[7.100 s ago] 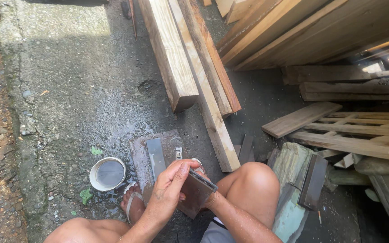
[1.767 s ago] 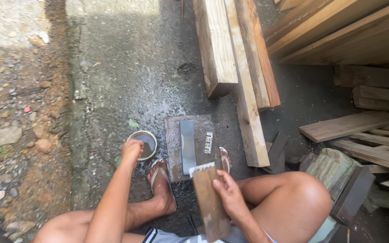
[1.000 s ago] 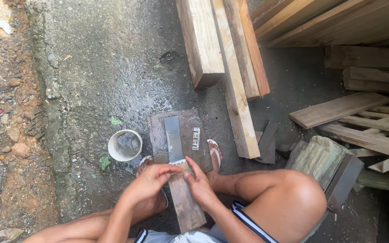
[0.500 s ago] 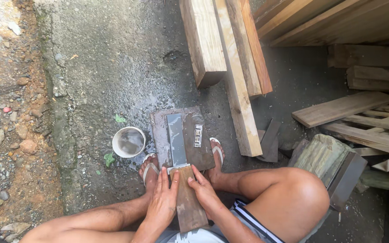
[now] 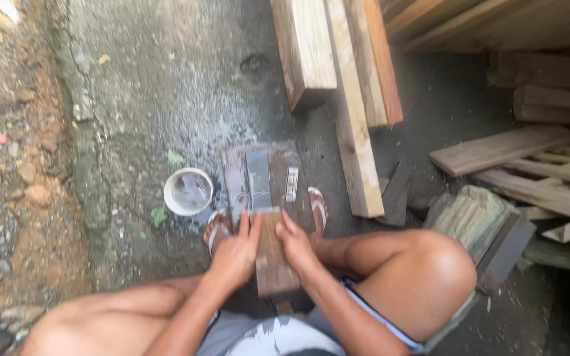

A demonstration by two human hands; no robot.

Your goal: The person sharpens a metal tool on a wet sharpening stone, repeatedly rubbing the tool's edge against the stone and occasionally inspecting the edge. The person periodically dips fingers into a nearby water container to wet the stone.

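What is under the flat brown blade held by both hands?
The blade has its front end on a grey sharpening stone set in a wooden board. What lies beneath its rear half is covered.

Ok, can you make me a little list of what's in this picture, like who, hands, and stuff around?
Person: crouching on wet concrete ground, sandals on
Left hand: pressed on the left side of a flat wooden block
Right hand: pressed on the block's right side
Block: its front end sits on a long grey stone
Stone: lies on a wet board
Bowl: white, left of the board
Planks: stacked beyond and to the right
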